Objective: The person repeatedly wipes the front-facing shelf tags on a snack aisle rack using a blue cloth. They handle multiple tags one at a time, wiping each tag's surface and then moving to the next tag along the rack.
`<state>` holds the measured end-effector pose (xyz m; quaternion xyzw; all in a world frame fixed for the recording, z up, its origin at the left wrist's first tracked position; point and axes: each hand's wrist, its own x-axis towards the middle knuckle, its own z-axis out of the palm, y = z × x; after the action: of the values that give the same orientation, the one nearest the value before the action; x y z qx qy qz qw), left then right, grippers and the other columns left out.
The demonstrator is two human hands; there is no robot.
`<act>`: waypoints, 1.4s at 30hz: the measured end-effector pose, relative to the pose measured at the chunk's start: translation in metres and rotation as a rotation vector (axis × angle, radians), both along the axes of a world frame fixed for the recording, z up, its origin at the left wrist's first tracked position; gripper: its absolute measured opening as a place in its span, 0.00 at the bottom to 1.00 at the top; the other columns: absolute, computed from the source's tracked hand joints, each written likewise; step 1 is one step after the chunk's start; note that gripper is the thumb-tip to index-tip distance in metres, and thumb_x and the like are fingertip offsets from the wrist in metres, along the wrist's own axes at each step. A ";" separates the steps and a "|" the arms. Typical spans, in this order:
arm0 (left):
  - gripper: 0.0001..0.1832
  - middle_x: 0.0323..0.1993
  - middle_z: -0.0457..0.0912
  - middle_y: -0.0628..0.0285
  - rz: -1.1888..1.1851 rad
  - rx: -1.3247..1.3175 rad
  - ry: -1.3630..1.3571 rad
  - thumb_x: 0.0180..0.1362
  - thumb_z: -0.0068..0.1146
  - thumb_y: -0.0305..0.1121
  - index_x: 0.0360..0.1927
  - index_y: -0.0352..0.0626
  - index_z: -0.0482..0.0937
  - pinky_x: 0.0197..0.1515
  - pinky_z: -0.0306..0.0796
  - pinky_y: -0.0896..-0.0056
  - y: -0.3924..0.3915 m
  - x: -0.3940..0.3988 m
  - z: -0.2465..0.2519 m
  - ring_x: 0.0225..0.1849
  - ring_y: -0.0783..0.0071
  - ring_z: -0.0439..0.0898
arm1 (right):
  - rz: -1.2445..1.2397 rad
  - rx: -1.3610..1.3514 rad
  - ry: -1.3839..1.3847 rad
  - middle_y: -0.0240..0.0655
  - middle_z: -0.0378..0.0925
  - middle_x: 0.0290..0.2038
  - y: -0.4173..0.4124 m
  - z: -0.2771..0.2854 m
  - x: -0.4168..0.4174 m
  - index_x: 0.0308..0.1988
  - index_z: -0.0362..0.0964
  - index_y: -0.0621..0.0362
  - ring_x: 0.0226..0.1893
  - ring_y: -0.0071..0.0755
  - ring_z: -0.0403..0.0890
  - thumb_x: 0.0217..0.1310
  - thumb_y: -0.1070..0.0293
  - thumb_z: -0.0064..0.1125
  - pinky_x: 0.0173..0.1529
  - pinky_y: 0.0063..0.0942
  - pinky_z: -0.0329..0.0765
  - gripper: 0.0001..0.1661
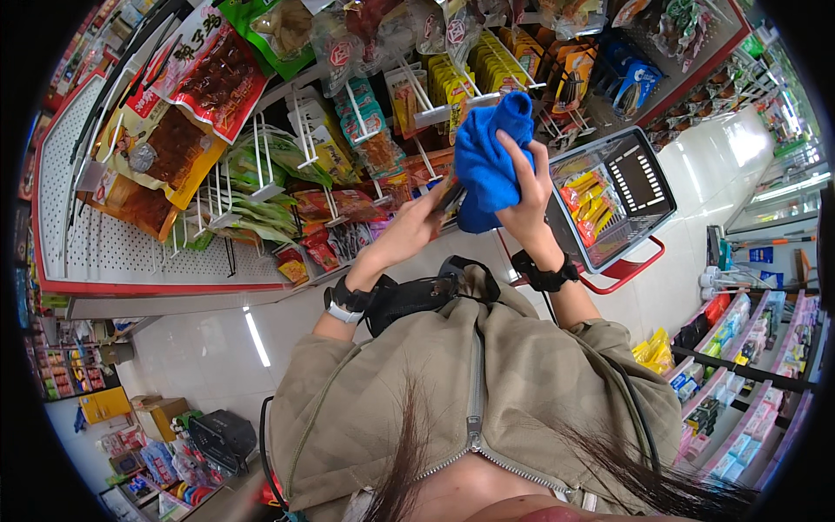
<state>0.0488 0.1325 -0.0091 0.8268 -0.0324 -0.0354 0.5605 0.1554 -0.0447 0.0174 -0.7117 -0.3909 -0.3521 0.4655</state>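
Note:
My right hand [530,189] grips a bunched blue cloth [486,163], its upper end rolled into a loop above my fingers. Just left of the cloth, my left hand [408,225] holds a thin packet [449,194], seen nearly edge-on and partly hidden by the cloth and fingers. Both hands are in front of a pegboard rack [176,264] hung with snack packets. Among these are yellow packets [499,62] above the cloth and teal packets [359,104] to its left, on white hooks. What the packet's far face looks like cannot be seen.
A grey shopping basket [631,241] with a red handle [659,258] stands right of my right hand, with several yellow-and-red packets [590,205] inside. Large hanging packs [173,147] fill the rack's left end. Shelves [730,385] of boxed goods stand at lower right. Cartons [160,417] sit lower left.

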 end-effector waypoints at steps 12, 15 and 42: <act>0.31 0.61 0.68 0.60 -0.026 -0.633 0.099 0.64 0.50 0.25 0.69 0.39 0.55 0.65 0.61 0.66 0.003 0.005 -0.015 0.61 0.72 0.68 | -0.049 -0.057 0.318 0.46 0.72 0.39 -0.030 -0.035 -0.002 0.57 0.74 0.47 0.36 0.51 0.78 0.42 0.76 0.65 0.40 0.38 0.76 0.36; 0.30 0.61 0.69 0.60 -0.008 -0.728 0.141 0.63 0.51 0.24 0.68 0.40 0.55 0.64 0.63 0.66 -0.004 0.010 -0.008 0.61 0.72 0.69 | -0.027 -0.069 0.365 0.46 0.71 0.39 -0.036 -0.040 -0.004 0.57 0.73 0.47 0.36 0.51 0.77 0.42 0.76 0.65 0.40 0.37 0.76 0.37; 0.25 0.60 0.70 0.59 -0.130 -0.255 -0.159 0.72 0.42 0.38 0.69 0.40 0.58 0.64 0.61 0.68 -0.032 0.021 -0.016 0.62 0.73 0.68 | 0.016 -0.033 0.375 0.47 0.71 0.39 -0.046 -0.061 -0.025 0.58 0.72 0.53 0.38 0.52 0.76 0.42 0.77 0.65 0.42 0.36 0.76 0.37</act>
<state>0.0702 0.1005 -0.0246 0.7452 -0.1345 -0.0015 0.6532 0.1304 -0.0911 -0.0435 -0.7693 -0.3088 -0.2031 0.5211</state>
